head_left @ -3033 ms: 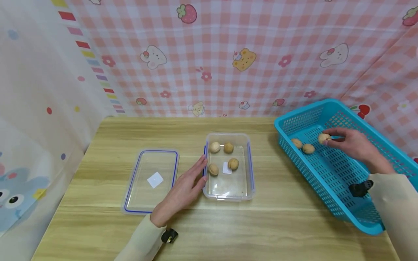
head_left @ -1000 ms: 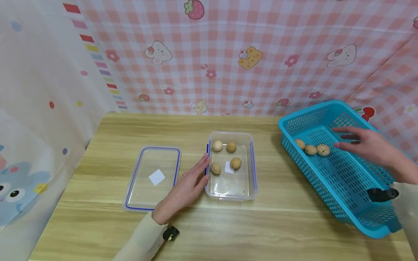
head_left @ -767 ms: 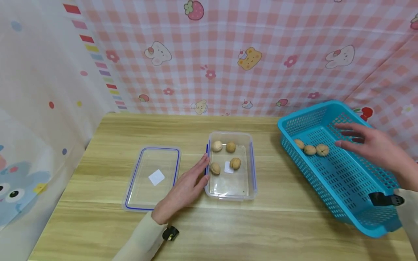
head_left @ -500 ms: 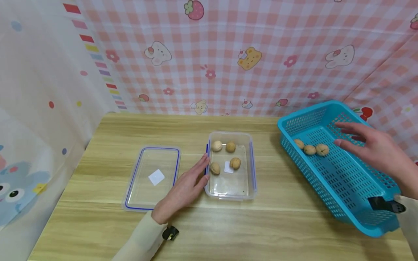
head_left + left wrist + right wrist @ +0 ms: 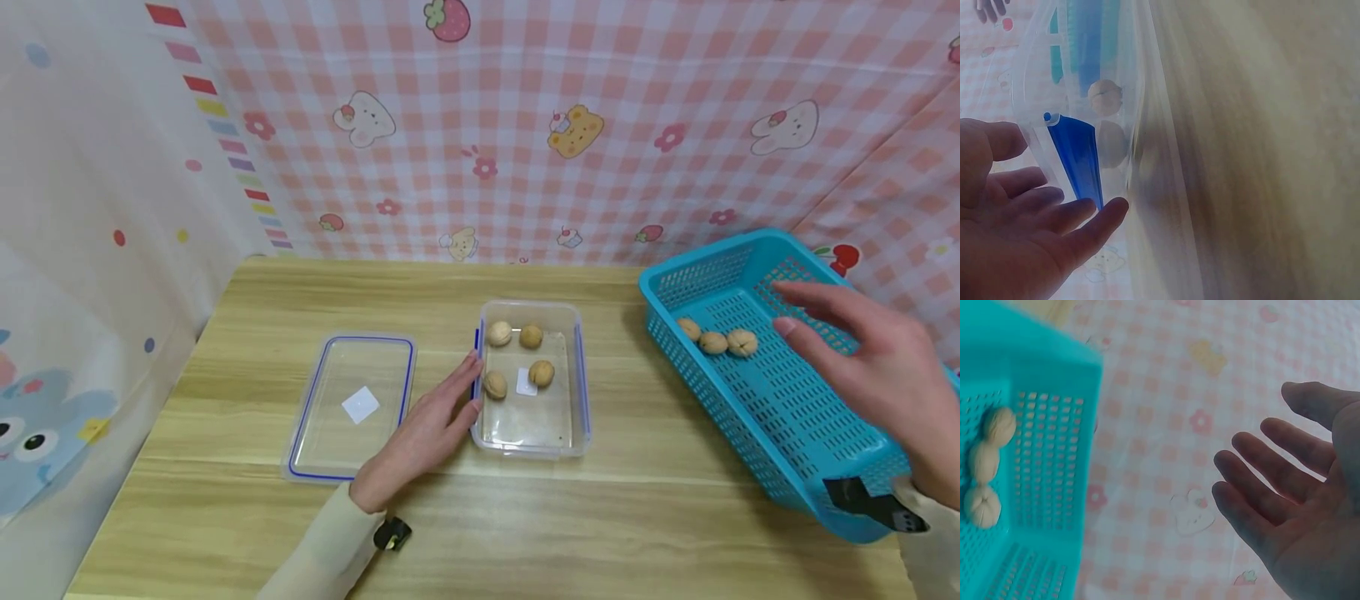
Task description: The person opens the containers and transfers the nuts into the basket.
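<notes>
With fingers extended, my left hand (image 5: 423,437) touches the left side of a clear plastic container (image 5: 525,437). Several walnuts (image 5: 541,373) lie spread over its floor. In the left wrist view my fingers rest near the container's blue side flap (image 5: 1079,156). Above the blue perforated basket (image 5: 757,442) hovers my right hand (image 5: 870,358), its fingers apart and holding nothing. Three walnuts (image 5: 742,342) sit in a row on the basket floor, left of that hand. The right wrist view shows the same walnuts (image 5: 985,462) and the bare palm.
A clear lid (image 5: 322,446) with a blue seal lies flat on the wooden table (image 5: 600,525), left of the container and partly behind my left forearm. A pink checked cloth (image 5: 510,100) hangs along the table's back edge.
My right hand has set a walnut down beside the other two in the basket, let go, and drawn back to the right and up. The left hand stays by the container.
</notes>
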Tool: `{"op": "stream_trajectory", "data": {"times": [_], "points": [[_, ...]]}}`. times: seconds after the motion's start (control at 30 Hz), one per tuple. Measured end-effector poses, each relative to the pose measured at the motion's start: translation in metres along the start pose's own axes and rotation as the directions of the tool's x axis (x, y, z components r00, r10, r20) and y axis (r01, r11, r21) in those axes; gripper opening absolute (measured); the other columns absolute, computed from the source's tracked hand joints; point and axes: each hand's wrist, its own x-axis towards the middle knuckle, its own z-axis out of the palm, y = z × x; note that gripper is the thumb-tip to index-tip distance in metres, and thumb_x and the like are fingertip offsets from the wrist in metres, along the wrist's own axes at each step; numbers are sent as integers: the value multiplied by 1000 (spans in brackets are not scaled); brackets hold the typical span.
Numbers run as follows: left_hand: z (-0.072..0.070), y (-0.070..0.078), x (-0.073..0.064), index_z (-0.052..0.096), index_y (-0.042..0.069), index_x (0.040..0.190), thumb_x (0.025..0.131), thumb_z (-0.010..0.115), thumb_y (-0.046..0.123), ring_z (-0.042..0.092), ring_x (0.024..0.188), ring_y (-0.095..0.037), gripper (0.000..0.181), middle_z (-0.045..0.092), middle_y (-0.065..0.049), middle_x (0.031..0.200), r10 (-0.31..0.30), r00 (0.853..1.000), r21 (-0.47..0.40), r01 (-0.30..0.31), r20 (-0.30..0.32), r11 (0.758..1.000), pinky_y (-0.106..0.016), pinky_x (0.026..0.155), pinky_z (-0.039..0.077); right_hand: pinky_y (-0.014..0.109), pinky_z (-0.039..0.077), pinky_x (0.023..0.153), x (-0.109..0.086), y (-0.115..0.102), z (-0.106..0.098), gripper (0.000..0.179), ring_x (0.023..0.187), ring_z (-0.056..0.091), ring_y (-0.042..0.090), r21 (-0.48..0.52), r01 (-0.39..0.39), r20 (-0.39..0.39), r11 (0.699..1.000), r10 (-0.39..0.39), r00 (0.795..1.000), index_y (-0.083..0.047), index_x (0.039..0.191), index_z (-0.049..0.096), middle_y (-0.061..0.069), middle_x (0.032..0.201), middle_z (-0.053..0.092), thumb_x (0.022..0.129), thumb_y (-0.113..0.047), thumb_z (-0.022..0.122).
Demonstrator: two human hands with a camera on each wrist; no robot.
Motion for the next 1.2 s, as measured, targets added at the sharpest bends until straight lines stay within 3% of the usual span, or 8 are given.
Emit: {"op": "stream_trajectory", "data": {"times": [0.1,0.47,0.6,0.7,0.83,1.2], "points": [[0,0,0,37,4,159,108,53,20,31,152,-29,55,27,-12,168,-7,1000,-6,7,2,1000,-50,124,28,-3,34,92,-4,-9,2,43,115,48,-21,41,40,-44,998,-39,998,-12,138,68,1,131,71,95,-6,74],[-1,1,-2,38,4,159,109,53,20,30,153,-27,55,27,-9,169,-25,1000,-5,25,2,1000,-48,125,28,7,41,103,-11,-36,21,44,125,56,-6,151,183,-95,971,-170,981,-6,133,71,-3,129,71,89,-1,79],[-1,1,-1,38,5,159,109,53,21,30,153,-26,55,27,-7,169,-29,1000,-10,29,2,1000,-48,125,27,10,43,102,-11,-46,32,39,119,61,-2,217,220,-114,951,-199,973,-2,128,73,-4,127,71,90,-4,79],[-1,2,0,38,5,159,109,53,20,31,153,-27,55,27,-9,169,-23,1000,-13,23,0,1000,-48,125,28,11,44,98,-12,-53,41,41,114,62,-1,246,228,-110,942,-206,972,-4,129,73,1,127,72,89,-1,79],[0,3,0,38,5,159,108,54,20,31,152,-28,55,28,-9,168,-21,1000,-13,21,-4,1000,-49,124,28,11,45,100,-14,-59,53,47,122,61,3,273,232,-78,934,-218,973,-7,133,71,7,130,70,87,3,79],[-1,2,-1,37,6,159,108,54,20,31,152,-27,56,27,-9,169,-35,999,-21,36,6,999,-46,125,27,14,42,109,-15,-75,90,51,128,57,1,330,229,-48,916,-226,973,-9,132,71,6,130,71,84,5,81]]}}
